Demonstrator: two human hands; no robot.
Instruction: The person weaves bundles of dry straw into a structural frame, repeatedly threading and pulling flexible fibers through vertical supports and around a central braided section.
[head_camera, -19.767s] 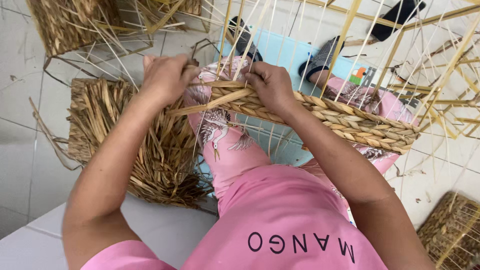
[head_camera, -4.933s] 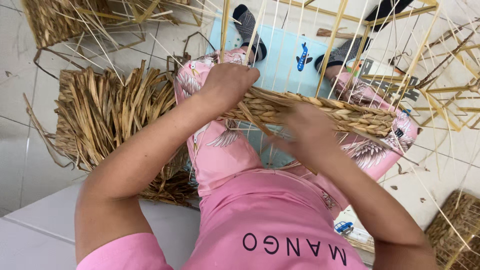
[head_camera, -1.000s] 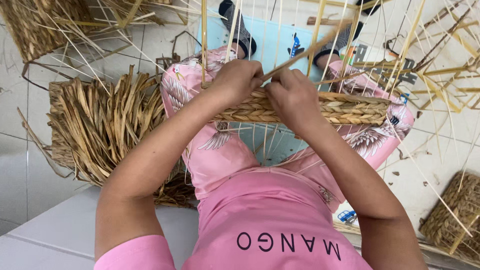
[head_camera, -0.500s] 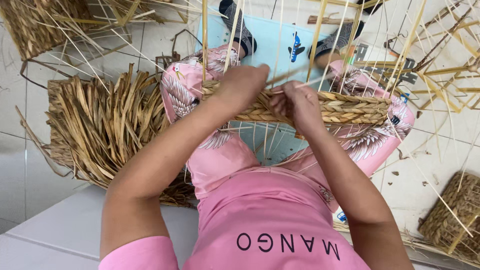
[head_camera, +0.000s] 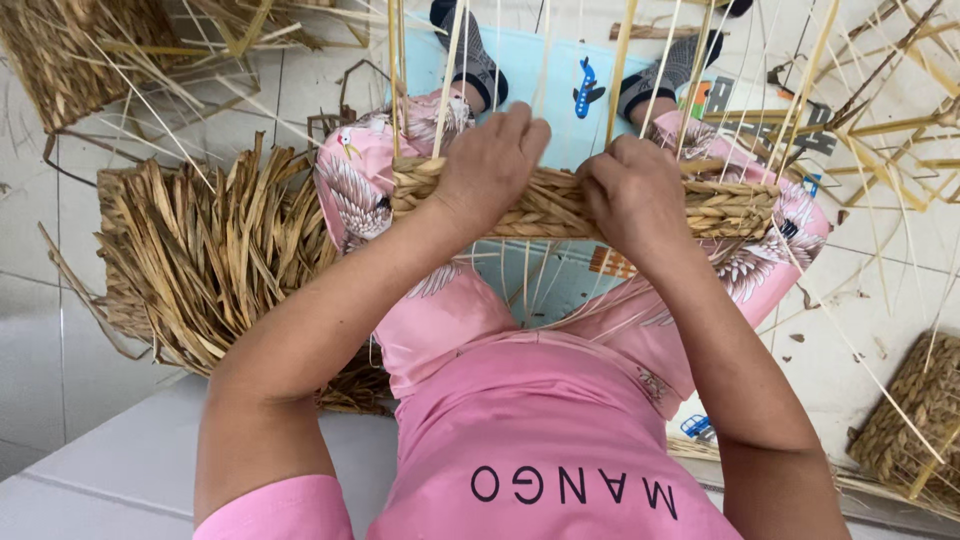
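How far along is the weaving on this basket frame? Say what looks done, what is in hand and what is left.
Done: a woven straw band of a few rows runs across the lower frame. In hand: the left hand and right hand both press on that band's top edge. Left: the upright stakes above stand bare, and a pile of loose straw lies beside the left arm.

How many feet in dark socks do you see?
2. One dark sock at the top, left of the toy plane picture; the other dark sock right of it. Both rest on the blue mat.
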